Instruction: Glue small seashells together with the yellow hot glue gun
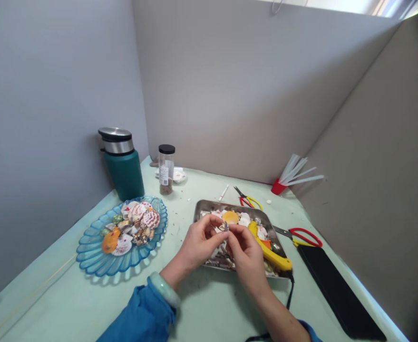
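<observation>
My left hand [203,237] and my right hand [245,242] meet over a metal tray [283,244]. Between their fingertips is a small grey-white shell [225,226], partly hidden by the fingers. Both hands are closed in a pinch on it. Shells and paper pieces fill the tray, among them a round orange-yellow shell [230,217]. A yellow glue gun [278,259] lies across the tray's right side, its black cord running down over the edge. My forearms and hands cover part of the tray's near side.
To the left stands a blue scalloped plate [87,261] heaped with shells. Behind it are a green bottle [125,173] and a clear jar [166,175]. Scissors [247,198], red-handled scissors [305,235], a red cup [278,186] of glue sticks [296,168] and a black slab [337,289] lie right.
</observation>
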Tool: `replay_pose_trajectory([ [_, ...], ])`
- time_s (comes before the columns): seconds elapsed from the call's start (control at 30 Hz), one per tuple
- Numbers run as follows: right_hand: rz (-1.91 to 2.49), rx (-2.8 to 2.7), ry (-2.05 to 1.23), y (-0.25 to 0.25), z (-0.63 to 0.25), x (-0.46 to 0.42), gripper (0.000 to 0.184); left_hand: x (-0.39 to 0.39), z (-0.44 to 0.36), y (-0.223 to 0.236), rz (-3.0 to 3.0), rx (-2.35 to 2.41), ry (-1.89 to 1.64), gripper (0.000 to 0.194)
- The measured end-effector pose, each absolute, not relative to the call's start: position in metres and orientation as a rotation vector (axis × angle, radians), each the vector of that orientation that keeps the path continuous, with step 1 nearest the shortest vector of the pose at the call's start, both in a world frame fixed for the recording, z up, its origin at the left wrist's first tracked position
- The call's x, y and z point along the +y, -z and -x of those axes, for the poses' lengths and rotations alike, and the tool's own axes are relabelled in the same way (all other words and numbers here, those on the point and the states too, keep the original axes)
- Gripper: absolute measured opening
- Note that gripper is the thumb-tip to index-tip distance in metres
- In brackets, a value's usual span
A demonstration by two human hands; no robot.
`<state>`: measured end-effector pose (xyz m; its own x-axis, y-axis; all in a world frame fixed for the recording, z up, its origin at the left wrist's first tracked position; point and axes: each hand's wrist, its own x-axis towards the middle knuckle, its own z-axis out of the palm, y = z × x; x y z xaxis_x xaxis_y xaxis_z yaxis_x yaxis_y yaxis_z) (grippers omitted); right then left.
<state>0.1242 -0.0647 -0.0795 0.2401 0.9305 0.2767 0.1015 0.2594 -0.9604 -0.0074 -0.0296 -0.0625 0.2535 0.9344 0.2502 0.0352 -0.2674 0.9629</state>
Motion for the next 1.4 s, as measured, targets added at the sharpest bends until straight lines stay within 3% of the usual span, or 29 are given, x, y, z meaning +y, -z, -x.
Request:
replay_pose_trajectory([
  [1.4, 1.135, -1.248, -0.8, 0.0773, -0.1234, -0.0621, 0.019, -0.0297, 0.007, 0.0599, -1.518, 0.93, -1.195, 0.017],
])
